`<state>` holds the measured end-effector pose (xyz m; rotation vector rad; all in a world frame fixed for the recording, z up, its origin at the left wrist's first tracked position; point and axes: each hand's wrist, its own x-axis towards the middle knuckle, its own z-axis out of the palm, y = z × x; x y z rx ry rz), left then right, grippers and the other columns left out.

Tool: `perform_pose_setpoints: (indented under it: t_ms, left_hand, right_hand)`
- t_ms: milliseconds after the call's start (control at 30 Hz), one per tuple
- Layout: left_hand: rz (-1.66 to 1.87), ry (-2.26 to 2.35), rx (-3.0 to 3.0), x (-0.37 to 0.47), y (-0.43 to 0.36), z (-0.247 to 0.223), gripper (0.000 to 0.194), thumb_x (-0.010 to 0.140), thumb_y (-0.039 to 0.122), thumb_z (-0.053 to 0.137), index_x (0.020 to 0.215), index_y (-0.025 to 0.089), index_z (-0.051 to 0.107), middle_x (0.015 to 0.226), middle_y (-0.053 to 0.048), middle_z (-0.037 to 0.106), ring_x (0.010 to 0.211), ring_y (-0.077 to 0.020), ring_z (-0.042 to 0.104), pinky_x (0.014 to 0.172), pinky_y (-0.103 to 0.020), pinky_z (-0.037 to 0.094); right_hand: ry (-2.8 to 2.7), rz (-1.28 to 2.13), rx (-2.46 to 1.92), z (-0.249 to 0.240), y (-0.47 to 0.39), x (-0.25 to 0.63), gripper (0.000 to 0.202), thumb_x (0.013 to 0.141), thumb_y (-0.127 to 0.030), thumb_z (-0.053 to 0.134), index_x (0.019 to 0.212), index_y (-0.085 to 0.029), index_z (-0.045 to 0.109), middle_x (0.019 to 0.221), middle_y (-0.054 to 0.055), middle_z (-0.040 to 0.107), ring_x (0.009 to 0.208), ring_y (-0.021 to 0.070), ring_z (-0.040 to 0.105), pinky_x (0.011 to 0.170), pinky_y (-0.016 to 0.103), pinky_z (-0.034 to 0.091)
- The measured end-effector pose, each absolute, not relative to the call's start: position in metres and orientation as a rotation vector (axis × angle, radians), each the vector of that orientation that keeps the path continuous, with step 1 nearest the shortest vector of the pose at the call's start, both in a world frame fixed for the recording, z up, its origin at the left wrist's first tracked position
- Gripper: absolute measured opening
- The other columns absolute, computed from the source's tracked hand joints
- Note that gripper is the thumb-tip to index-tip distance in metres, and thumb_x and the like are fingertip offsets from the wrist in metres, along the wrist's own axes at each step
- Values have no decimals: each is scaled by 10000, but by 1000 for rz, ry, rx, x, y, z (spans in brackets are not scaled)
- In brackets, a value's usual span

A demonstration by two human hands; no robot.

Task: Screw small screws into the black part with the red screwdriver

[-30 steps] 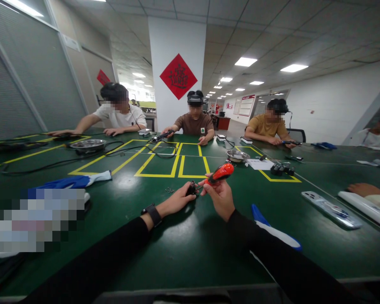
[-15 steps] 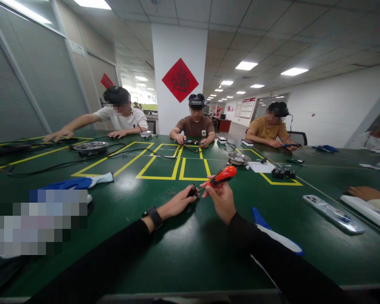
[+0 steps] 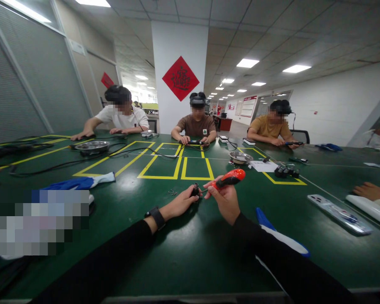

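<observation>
My left hand, with a dark band on its wrist, pinches a small black part just above the green table. A red and black screwdriver is held in my right hand. Its handle points up to the right, and its shaft runs left to the black part. Whether the tip sits inside the part cannot be made out. Several small screws lie on the table just left of the black part.
Blue-and-white gloves lie at left and under my right forearm. A phone rests at right. Metal bowls stand at back left and back right, near black parts. Three people sit opposite; another person's hand is at right.
The screwdriver handle has tipped lower to the right, with my right hand turned along with it. My left hand still holds the black part. The person at back left has drawn an arm in.
</observation>
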<state>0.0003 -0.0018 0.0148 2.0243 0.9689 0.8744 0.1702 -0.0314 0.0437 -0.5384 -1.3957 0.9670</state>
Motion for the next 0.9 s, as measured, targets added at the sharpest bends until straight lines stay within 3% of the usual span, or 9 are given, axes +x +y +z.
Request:
perform_pose_setpoints:
  t_ms: [300, 533, 700, 800, 900]
  left_hand:
    - [873, 977, 2038, 0, -3, 14, 287, 820, 267, 416, 1072, 149, 489, 1019, -53, 585, 933, -201, 518, 870, -329, 392]
    - [898, 944, 2030, -1, 0, 11, 273, 827, 254, 428, 1075, 158, 488, 1029, -53, 585, 937, -192, 521, 889, -325, 384]
    - [905, 940, 2010, -1, 0, 10, 269, 831, 256, 435, 1072, 155, 497, 1034, -62, 588, 947, -196, 524, 893, -331, 393]
    - [910, 937, 2001, -1, -1, 11, 260, 830, 246, 437, 1066, 159, 502, 1040, -64, 594, 955, -194, 526, 903, -334, 395]
    - [909, 932, 1992, -1, -1, 11, 253, 823, 231, 440, 1057, 162, 505, 1039, -62, 599, 958, -192, 527, 917, -336, 389]
  right_hand:
    - [-1384, 992, -524, 47, -32, 173, 248, 821, -261, 540, 1050, -203, 461, 880, 28, 649, 619, 129, 625, 662, 310, 513]
    - [-1424, 837, -626, 47, -33, 174, 182, 775, -260, 614, 799, -219, 439, 664, -41, 589, 478, 108, 533, 511, 260, 452]
    - [-1507, 658, -646, 53, -34, 178, 162, 783, -258, 600, 676, -204, 492, 862, 20, 605, 849, 166, 581, 812, 334, 444]
    - [-1489, 837, -608, 52, -29, 177, 100, 810, -298, 566, 858, -226, 517, 699, -14, 589, 754, 168, 591, 756, 345, 457]
    - [-1395, 946, -585, 48, -23, 175, 236, 813, -315, 560, 1017, -244, 466, 544, -75, 476, 604, 141, 541, 673, 304, 448]
